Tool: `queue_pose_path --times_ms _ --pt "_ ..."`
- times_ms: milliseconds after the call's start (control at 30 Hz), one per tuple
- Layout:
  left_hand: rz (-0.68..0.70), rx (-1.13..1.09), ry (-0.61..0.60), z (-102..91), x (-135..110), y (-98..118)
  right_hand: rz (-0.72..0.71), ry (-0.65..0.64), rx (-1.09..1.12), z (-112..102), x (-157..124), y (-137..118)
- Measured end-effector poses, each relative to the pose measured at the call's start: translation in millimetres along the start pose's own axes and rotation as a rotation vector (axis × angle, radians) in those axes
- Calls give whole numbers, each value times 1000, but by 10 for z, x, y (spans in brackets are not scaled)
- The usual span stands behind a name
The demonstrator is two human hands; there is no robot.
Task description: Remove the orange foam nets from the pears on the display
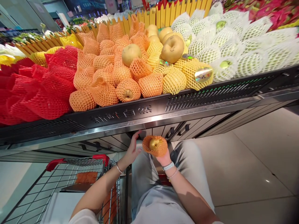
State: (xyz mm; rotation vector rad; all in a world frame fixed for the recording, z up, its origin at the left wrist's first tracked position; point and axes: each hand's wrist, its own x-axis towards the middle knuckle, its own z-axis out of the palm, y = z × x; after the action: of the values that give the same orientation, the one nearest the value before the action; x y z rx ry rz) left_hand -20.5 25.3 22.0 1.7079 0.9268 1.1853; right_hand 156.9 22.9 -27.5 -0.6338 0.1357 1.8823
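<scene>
Above my lap, my right hand [163, 158] holds a pear [154, 144] from below. An orange foam net [161, 151] wraps the pear, its top spread so that the fruit's stem end shows. Most of my right fingers are hidden under the net. My left hand [133, 151] is just left of the pear, fingers stretched and apart, with nothing in it. Beyond both hands, netted pears [127, 90] in orange sleeves fill the display. Two bare pears lie on top, one on the orange nets [131, 54] and one on the yellow nets [173, 49].
A black slotted rail [123, 112] edges the display. Red-netted fruit [53, 84] lies left, white-netted fruit [249, 63] right. A wire shopping cart [56, 177] with red corners stands at my left, holding orange nets [86, 177] and a pale box [63, 207]. Cabinet doors [191, 127] are below.
</scene>
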Motion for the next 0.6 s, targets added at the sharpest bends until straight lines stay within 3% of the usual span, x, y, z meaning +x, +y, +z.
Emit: queue_pose_path --times_ms 100,200,400,600 --pt "30 116 -183 29 -33 8 47 7 10 5 9 39" --pt "-9 170 -217 85 -61 72 61 12 29 -14 25 118" --pt "-84 253 -61 166 -50 101 62 -45 -3 -25 -20 318" --pt "-208 39 181 223 -50 -22 7 -84 -110 -52 -104 381"
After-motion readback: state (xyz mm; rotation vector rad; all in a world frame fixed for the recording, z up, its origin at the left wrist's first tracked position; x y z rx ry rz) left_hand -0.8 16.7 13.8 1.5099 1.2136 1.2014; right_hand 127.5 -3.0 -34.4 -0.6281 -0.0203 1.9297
